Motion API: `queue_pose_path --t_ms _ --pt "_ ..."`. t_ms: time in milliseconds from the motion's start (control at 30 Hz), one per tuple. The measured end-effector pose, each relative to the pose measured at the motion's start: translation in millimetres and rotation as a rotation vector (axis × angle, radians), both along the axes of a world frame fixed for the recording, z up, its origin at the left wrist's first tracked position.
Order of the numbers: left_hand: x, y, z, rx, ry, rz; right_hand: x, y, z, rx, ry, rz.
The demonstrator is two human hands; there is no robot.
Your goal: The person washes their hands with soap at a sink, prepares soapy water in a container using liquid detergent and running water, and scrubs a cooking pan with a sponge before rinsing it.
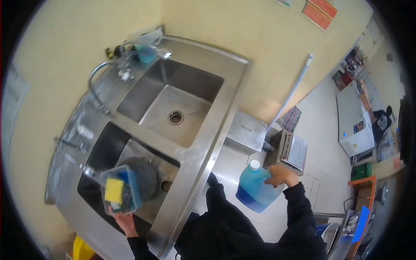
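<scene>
My right hand (282, 175) is wrapped round the handle of a translucent jug (259, 189) with a white cap and blue liquid in its lower part. It hangs over the floor, to the right of the sink counter. My left hand (124, 221) grips the near edge of a clear plastic container (135, 197) above the near sink basin. Inside the container lie a yellow sponge (113, 190), a dark scouring pad and something blue. A round dark pot (147, 175) sits in the basin, partly hidden behind the container.
The far steel basin (190, 93) has a drain, with a curved faucet (97, 73) behind. A metal box (246, 130), a scale (294, 151) and a leaning pole (292, 89) stand right of the counter. Farther off, a person (381, 123) is beside a white chest freezer (353, 117).
</scene>
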State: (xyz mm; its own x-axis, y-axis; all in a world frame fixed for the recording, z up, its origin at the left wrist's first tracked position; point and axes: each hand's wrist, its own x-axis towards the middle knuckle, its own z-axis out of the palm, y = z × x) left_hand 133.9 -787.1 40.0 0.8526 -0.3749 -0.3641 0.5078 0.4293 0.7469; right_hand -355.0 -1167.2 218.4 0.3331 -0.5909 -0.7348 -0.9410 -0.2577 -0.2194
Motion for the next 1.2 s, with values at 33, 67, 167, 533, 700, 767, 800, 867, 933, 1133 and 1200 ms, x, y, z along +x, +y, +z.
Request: queue_pose_path --t_ms 33,67,167,533,700,767,800,867,933,1133,1200 --pt "1.3 -7.1 0.2 -0.002 -0.010 0.038 -9.7 -19.9 -25.4 0.027 0.001 0.005" --pt "1.9 -14.4 1.1 -0.008 -0.019 0.082 -18.7 -38.6 -52.3 0.007 -0.013 -0.006" --pt "-5.1 -48.7 20.9 0.073 0.008 0.275 -39.1 -90.9 -130.4 -0.019 -0.045 -0.074" --pt "38.5 -53.9 -26.8 -0.026 0.029 0.609 -26.1 -279.9 -383.8 -0.292 -0.085 -0.538" --pt "38.0 -53.4 -24.6 0.092 -0.030 0.626 -13.9 -355.6 -428.7 -0.147 -0.485 -0.884" --pt "35.0 -54.1 -18.3 0.125 -0.034 0.623 -16.2 -378.2 -487.3 -0.083 -0.714 -1.007" --pt "31.5 -57.3 -17.4 0.130 -0.030 0.679 -8.0 -381.0 -483.0 -0.085 -0.780 -1.069" --pt "9.5 -93.9 1.3 0.134 -0.028 0.802 15.9 -384.6 -465.6 -0.073 -0.918 -1.186" --pt "9.0 -98.8 -1.8 0.149 -0.098 0.819 21.7 -392.3 -489.6 -0.118 -0.947 -1.242" --pt "1.3 -99.5 -11.3 0.031 -0.043 0.769 9.6 -388.1 -485.5 -0.022 -0.927 -1.346" --pt "-5.2 -109.8 -7.9 -0.074 -0.097 0.707 -67.3 -398.4 -557.3 -0.749 -0.678 0.265"
